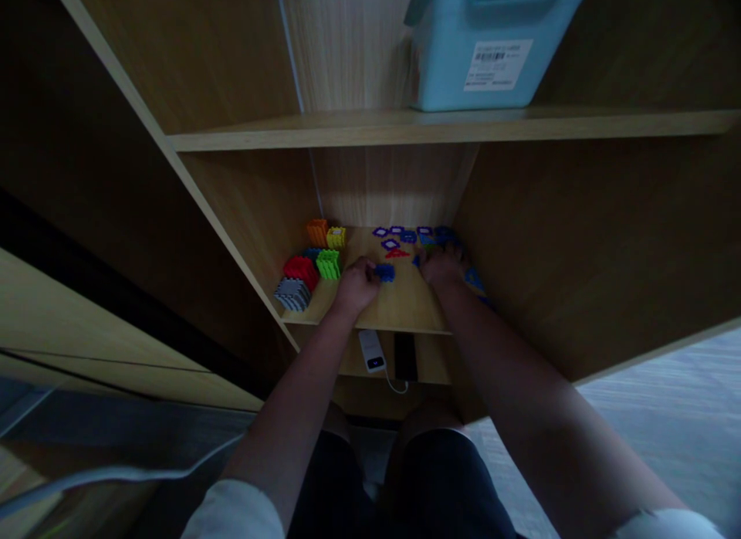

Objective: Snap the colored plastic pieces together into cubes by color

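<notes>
Both my hands reach into a low wooden shelf (399,311). My left hand (356,286) is closed in a pinch on a small stack of blue plastic pieces (384,272). My right hand (441,266) rests on the shelf with fingers curled over loose blue pieces at the right; whether it grips one is hidden. Loose purple and blue flat pieces (399,235) and a red one (397,253) lie at the back. Stacked piles stand at the left: orange (317,232), yellow (336,236), green (329,264), red (300,270), grey (292,293).
A light blue bin (492,45) with a barcode label stands on the shelf above. A white device with a cable (371,350) and a black object (405,356) lie on the lowest level. Wooden side walls close in left and right. My knees are below.
</notes>
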A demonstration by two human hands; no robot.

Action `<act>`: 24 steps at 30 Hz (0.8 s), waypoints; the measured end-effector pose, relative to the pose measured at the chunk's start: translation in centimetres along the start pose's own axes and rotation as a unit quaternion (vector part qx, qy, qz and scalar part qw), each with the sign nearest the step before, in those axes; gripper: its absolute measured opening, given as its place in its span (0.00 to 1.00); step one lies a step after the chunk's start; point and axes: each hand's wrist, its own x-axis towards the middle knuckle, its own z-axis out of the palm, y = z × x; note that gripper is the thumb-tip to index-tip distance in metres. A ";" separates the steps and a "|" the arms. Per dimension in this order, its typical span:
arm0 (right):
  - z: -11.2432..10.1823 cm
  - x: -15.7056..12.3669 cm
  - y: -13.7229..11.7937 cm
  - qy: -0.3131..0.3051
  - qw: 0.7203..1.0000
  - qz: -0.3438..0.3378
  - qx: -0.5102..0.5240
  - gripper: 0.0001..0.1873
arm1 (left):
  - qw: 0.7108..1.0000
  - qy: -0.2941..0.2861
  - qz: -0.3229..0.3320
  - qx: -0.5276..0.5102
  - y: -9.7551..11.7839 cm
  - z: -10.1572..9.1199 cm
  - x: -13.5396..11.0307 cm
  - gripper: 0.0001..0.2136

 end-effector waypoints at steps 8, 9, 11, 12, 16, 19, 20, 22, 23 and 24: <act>-0.6 -1.1 -0.2 0.046 0.998 -0.024 0.037 0.33 | 1.000 -0.005 -0.012 -0.003 0.1 0.1 0.0 0.12; -0.6 -1.1 -0.3 0.047 0.998 -0.019 0.034 0.33 | 1.000 -0.007 -0.013 -0.001 0.1 0.1 0.1 0.12; -0.7 -1.0 -0.4 0.029 0.999 0.005 0.018 0.35 | 1.000 -0.009 -0.013 0.004 0.1 0.1 0.1 0.12; -0.7 -0.9 -0.4 0.013 1.000 0.018 0.010 0.36 | 1.000 -0.008 -0.012 0.005 0.1 0.1 0.0 0.12; -0.4 -0.2 -0.3 -0.033 0.998 0.045 0.005 0.38 | 1.000 -0.004 -0.001 0.007 0.1 0.0 -0.1 0.12; -0.2 0.1 -0.1 -0.027 0.999 0.043 0.012 0.38 | 1.000 -0.006 0.001 0.005 0.2 -0.1 -0.1 0.12; -0.2 0.2 -0.1 -0.025 0.999 0.043 0.012 0.37 | 1.000 -0.007 -0.001 0.004 0.2 -0.1 -0.2 0.12; -0.2 0.1 -0.1 -0.020 0.999 0.042 0.014 0.36 | 1.000 -0.008 -0.003 0.002 0.3 -0.2 -0.2 0.12; -0.2 0.0 -0.1 -0.015 0.999 0.041 0.015 0.35 | 1.000 -0.008 -0.004 0.001 0.4 -0.2 -0.2 0.11; -0.3 -0.2 -0.1 -0.004 0.999 0.039 0.016 0.34 | 1.000 -0.008 -0.006 0.001 0.4 -0.2 -0.1 0.11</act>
